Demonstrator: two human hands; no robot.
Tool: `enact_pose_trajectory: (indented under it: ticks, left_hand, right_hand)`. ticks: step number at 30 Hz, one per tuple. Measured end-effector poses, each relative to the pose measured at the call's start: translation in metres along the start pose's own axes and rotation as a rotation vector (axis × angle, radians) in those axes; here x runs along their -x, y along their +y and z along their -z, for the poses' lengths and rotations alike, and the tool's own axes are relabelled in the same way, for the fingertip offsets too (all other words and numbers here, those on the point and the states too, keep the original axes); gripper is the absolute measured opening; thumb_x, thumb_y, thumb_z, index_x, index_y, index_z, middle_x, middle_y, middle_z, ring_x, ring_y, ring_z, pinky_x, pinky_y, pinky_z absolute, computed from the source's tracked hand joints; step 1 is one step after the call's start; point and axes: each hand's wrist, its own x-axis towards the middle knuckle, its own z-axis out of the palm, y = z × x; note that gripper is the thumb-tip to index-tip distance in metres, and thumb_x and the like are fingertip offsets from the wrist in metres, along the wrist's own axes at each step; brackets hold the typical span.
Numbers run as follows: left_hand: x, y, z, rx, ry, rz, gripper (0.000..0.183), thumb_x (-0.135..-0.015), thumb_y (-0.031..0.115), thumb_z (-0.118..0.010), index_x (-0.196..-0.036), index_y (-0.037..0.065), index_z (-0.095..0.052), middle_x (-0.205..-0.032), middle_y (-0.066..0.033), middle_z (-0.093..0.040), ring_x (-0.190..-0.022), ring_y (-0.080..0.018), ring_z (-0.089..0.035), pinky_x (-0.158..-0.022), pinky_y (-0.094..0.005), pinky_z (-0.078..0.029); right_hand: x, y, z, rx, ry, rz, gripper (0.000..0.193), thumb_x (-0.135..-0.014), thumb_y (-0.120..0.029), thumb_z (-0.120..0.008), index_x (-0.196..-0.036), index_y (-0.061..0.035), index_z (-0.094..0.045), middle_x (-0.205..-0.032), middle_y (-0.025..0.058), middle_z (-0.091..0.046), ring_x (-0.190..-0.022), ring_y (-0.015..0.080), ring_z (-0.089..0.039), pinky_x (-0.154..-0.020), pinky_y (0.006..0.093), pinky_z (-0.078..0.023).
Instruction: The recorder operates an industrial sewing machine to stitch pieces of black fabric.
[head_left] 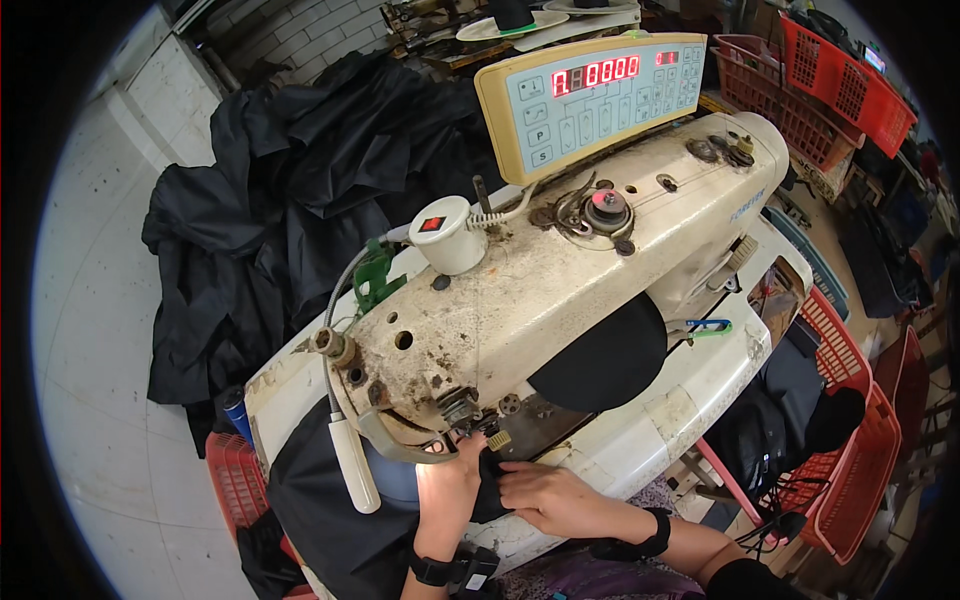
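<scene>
Pale tiled floor off to my left, a big heap of black cloth piled behind the machine, and red plastic baskets stacked along the right. Right in front of me sits a worn, stained cream industrial sewing machine on its white counter, with a beige control panel on top glowing red digits.

Now the piece itself: a small black fabric piece, dark and matte, bunched into folds just below the needle area, lying at the counter's near edge between my two hands. More black fabric hangs down over the front on the left.

My left hand is curled around the left side of that fabric piece, fingers closed onto it, thumb side up under the presser foot area. My right hand lies flatter, fingers stretched leftward and pressing on the same fabric, touching it from the right. Both wrists carry black bands. A dark rounded pad rests on the machine bed behind.
</scene>
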Motion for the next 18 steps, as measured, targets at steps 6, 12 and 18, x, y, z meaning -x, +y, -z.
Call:
enact_pose_trajectory:
  ticks: [6,12,18]
  left_hand:
    - [0.020,0.007,0.038,-0.168,0.083,-0.182,0.032,-0.074,-0.005,-0.063,-0.101,0.006,-0.074,-0.096,-0.0103,-0.065,-0.097,-0.0305,-0.059,-0.092,-0.0485,-0.041]
    - [0.022,0.012,0.033,-0.084,0.028,-0.238,0.026,-0.073,-0.001,-0.067,-0.098,0.004,-0.074,-0.084,-0.0084,-0.061,-0.086,-0.0281,-0.061,-0.086,-0.0432,-0.044]
    - [0.012,0.011,0.015,-0.046,0.109,-0.216,0.019,-0.075,-0.002,-0.069,-0.093,0.002,-0.073,-0.080,-0.0099,-0.059,-0.073,-0.0297,-0.059,-0.070,-0.0399,-0.044]
  right_hand:
    - [0.007,-0.005,0.002,-0.056,0.095,0.000,0.019,-0.083,-0.013,-0.071,-0.095,-0.0010,-0.063,-0.100,0.0134,-0.067,-0.105,0.0362,-0.061,-0.107,0.0462,-0.042]
    - [0.023,-0.013,-0.009,0.003,0.204,0.014,0.013,-0.081,-0.011,-0.070,-0.089,-0.0013,-0.067,-0.099,0.0104,-0.069,-0.103,0.0275,-0.064,-0.107,0.0464,-0.041]
    - [0.012,-0.008,-0.005,0.125,0.194,-0.005,0.009,-0.082,-0.011,-0.068,-0.086,-0.0030,-0.069,-0.099,0.0085,-0.072,-0.102,0.0222,-0.066,-0.105,0.0434,-0.042]
